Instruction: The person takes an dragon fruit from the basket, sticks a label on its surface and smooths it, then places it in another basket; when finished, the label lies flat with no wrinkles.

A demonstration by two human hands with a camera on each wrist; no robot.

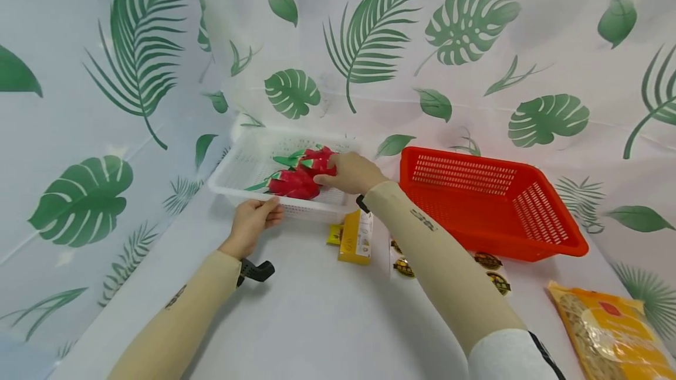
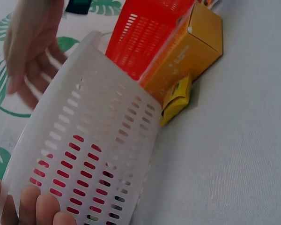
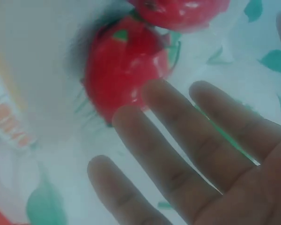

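Below the right hand (image 1: 355, 173): dragon fruits (image 1: 294, 185), red, two, lying side by side in a white basket (image 1: 317, 211).
Right fingers spread, pinching nothing; whether they touch a fruit is hard to tell, the right-wrist view being hazy. Left hand (image 1: 251, 223): pinching the basket's near rim, thumb above, fingers beneath, presumably to steady it. Yellow box (image 1: 356, 238): right of that pinch, outside the front wall. Red basket (image 1: 491, 239): right of the right hand, leaving the white basket's open top accessible.

White basket (image 1: 248, 160); 2 dragon fruits (image 1: 293, 184) inside
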